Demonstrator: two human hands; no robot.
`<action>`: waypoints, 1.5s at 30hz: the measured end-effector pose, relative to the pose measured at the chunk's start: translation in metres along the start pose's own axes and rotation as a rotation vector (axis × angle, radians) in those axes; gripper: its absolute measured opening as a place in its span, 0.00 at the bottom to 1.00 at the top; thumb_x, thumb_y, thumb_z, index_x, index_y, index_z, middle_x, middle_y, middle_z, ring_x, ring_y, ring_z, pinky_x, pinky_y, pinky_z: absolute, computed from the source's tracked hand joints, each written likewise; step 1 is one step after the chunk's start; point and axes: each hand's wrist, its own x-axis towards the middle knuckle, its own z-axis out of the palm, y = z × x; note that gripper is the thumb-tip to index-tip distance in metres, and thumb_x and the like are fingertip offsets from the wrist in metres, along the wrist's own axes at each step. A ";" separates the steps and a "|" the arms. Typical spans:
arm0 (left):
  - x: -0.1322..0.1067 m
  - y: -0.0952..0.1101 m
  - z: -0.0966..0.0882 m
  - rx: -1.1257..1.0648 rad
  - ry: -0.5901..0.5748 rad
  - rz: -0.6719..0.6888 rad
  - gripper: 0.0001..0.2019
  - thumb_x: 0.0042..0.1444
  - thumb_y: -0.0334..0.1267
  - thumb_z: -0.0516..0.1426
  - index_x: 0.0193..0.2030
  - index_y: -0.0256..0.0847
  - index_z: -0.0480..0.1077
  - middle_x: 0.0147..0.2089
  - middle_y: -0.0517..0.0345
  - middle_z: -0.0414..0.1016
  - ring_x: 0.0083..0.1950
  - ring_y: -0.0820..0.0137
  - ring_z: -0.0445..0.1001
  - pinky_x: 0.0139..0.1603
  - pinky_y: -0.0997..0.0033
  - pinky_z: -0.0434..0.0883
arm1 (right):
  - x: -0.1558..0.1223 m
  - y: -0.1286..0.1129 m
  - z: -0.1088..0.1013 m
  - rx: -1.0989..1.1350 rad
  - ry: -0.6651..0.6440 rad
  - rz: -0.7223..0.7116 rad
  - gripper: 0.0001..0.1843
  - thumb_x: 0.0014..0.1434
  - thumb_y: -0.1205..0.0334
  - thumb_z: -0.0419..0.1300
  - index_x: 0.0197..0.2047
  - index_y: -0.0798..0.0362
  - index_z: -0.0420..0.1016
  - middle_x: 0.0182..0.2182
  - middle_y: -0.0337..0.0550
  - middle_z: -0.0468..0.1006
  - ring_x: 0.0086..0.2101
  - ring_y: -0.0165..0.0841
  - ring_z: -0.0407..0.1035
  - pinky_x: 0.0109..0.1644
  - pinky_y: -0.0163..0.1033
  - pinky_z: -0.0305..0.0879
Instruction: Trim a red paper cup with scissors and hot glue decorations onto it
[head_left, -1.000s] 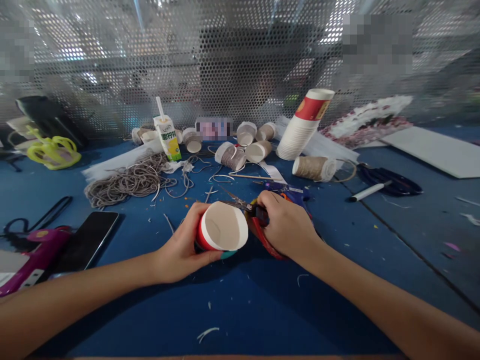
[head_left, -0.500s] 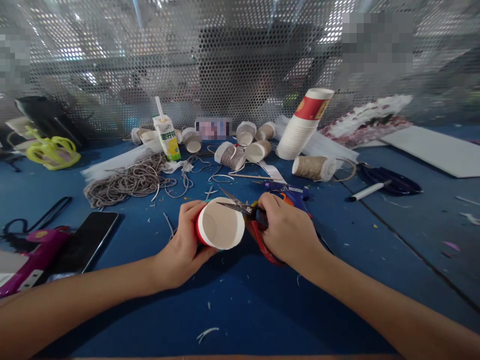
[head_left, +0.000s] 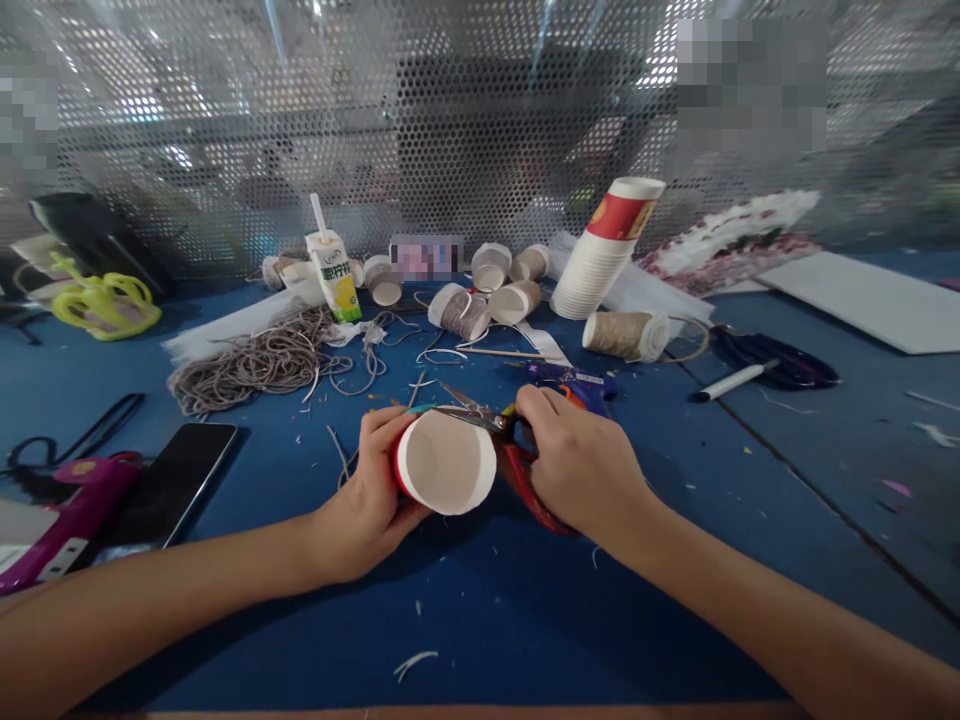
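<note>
Wrapped left hand (head_left: 371, 495) round red paper cup (head_left: 446, 462), gripping outer wall, mouth tipped toward camera, just left of right hand (head_left: 581, 460). Probably angled it like that to bare the white rim and leave the right side free for access. Clenched right hand on handles of scissors (head_left: 529, 490), blades parted at the far edge of the rim. Couldn't confirm blade-to-paper contact. Likely braced cup from its left side to steady it against the blades.

Saw blue glue gun (head_left: 592, 382) just beyond right hand, partly hidden by it; judged it nearest obstacle to a forward reach. Spotted thin wooden stick (head_left: 510, 352) beyond the cup, then twine-wrapped cup (head_left: 619, 335) on its side, farther out and right. Noted stack of disposable cups (head_left: 596, 260) behind that. Found tangled grey cord (head_left: 251, 368) beyond left hand, juice carton (head_left: 335, 278) past it. Logged phone (head_left: 180, 480) and magenta tool (head_left: 71, 515) left of left hand, marker (head_left: 735, 383) right of right hand. Worked over blue tabletop (head_left: 495, 630), with white scraps (head_left: 415, 663) nearer than both hands.
</note>
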 end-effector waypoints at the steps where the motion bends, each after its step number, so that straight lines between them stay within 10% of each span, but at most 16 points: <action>1: 0.000 0.001 0.000 -0.001 0.009 -0.018 0.31 0.53 0.31 0.55 0.59 0.40 0.41 0.52 0.43 0.52 0.56 0.57 0.56 0.54 0.47 0.63 | 0.000 0.000 0.001 0.000 -0.007 0.010 0.12 0.50 0.66 0.48 0.38 0.59 0.68 0.25 0.47 0.70 0.21 0.31 0.59 0.23 0.33 0.45; 45: -0.001 -0.004 0.000 -0.073 -0.060 0.107 0.36 0.51 0.29 0.55 0.62 0.37 0.37 0.54 0.40 0.50 0.57 0.55 0.51 0.54 0.47 0.63 | -0.002 0.003 0.005 -0.089 -0.044 -0.126 0.13 0.50 0.73 0.42 0.32 0.58 0.66 0.17 0.42 0.67 0.15 0.30 0.55 0.21 0.34 0.40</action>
